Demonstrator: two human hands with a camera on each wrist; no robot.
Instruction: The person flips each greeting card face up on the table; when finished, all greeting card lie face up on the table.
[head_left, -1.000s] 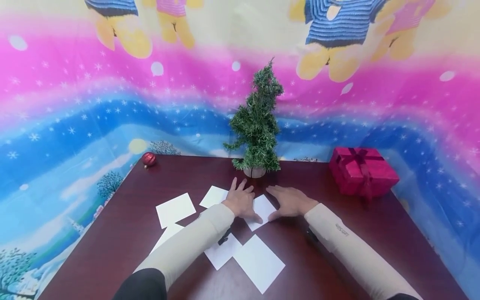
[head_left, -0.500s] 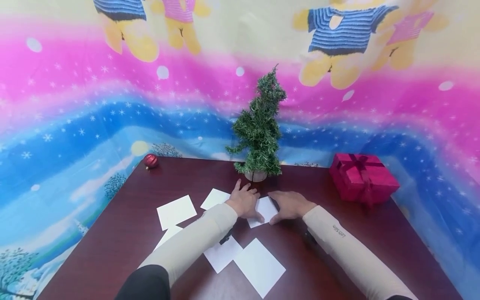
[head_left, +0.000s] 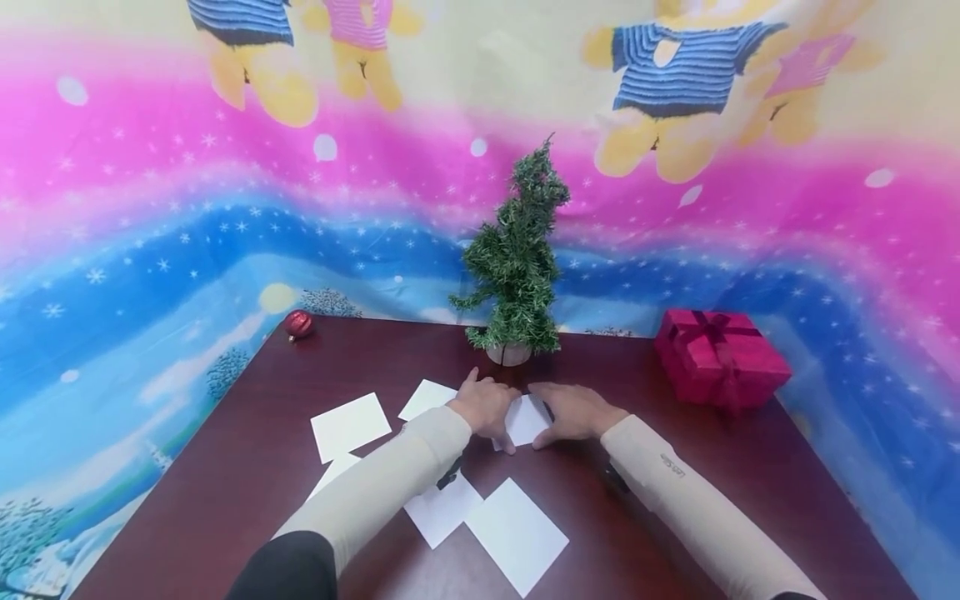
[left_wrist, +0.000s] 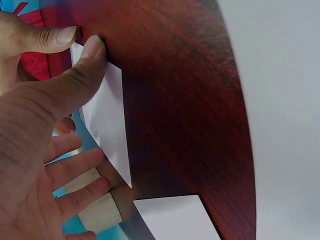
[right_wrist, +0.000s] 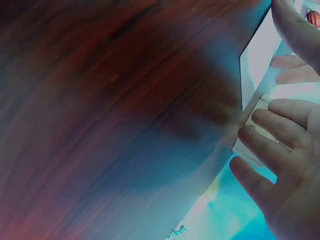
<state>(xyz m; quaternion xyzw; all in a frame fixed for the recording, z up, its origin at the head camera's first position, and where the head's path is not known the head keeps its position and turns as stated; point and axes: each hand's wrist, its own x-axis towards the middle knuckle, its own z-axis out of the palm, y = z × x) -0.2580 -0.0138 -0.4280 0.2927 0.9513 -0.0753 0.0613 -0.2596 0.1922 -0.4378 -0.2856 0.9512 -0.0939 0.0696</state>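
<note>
In the head view a small white paper sheet [head_left: 527, 421] lies on the dark table between my two hands. My left hand [head_left: 483, 408] is on its left side, and the thumb touches its near edge, as the left wrist view shows on the paper [left_wrist: 107, 110]. My right hand [head_left: 579, 411] is at its right side, thumb near the front edge. Fingers of both hands are extended and spread around the sheet; the left hand covers part of it. Just behind stands a small green Christmas tree [head_left: 517, 267] in a pale base [head_left: 508, 354].
More white sheets lie on the table [head_left: 637, 533]: one at left [head_left: 351, 425], one near the left forearm [head_left: 427, 400], one in front [head_left: 517, 533], others partly under the left sleeve. A red gift box [head_left: 720, 358] stands right. A red bauble [head_left: 298, 323] sits at the back left corner.
The hands have come slightly closer together around the small sheet, and less of it shows. The left fingers look less spread toward the tree. The head view has tilted slightly.
</note>
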